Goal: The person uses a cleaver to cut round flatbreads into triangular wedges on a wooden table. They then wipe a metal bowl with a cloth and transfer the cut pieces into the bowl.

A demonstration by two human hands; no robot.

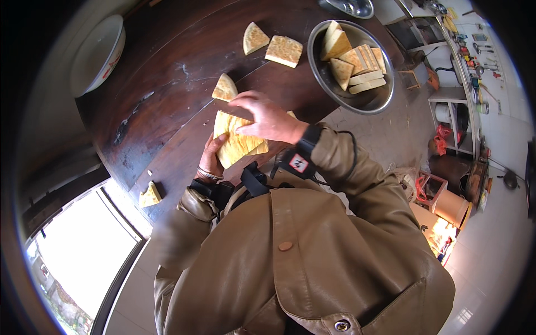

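Observation:
My left hand [213, 157] grips the left edge of a large, yellow, split piece of flatbread [234, 140], thumb on top. The crumb face is turned up, and another layer shows under its lower right edge. Over the bread is my right hand [272, 119], thumb and fingers spread, the thumb at the bread's upper face; whether it presses there is unclear. Just beyond my right fingertips a browned flatbread wedge [225, 87] lies on the dark wooden table [188, 113]. Part of a further piece peeks out behind my right wrist.
A steel bowl [368, 100] holds several cut flatbread pieces. Another wedge [255, 39] and a squarish piece [284, 51] lie left of it. A torn piece [150, 195] rests near the table's left corner. An enamel basin [98, 56] stands at far left, a metal bowl [351, 7] at the back.

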